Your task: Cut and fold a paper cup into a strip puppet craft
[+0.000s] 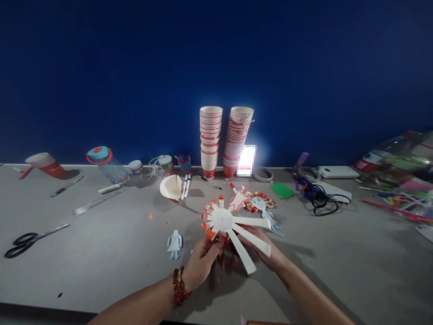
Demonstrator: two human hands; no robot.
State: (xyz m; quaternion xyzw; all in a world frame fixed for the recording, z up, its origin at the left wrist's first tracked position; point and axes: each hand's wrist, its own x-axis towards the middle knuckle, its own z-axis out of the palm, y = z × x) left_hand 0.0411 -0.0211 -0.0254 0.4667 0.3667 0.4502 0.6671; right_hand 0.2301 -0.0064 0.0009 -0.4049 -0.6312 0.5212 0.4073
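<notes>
A paper cup cut into strips (222, 220) is held above the table, its white round base towards me. Strips on its left side are rolled into short orange-red curls, while several long white ones reach to the right. My left hand (203, 259), with a red bead bracelet at the wrist, pinches it at the lower left with thumb and fingers. Behind the long strips, my right hand (259, 243) grips it from the right, its fingers partly hidden. A curled flower-like paper piece with a drawn face (259, 203) lies just beyond. Left of my hands rests a paper doll body (174, 244).
Two tall stacks of paper cups (210, 135) stand by the blue wall. Scissors (27, 243), a ruler (98, 202) and a water bottle (108, 164) are at left. A glue gun with its cord (309, 189) and a green pad (282, 190) lie at right.
</notes>
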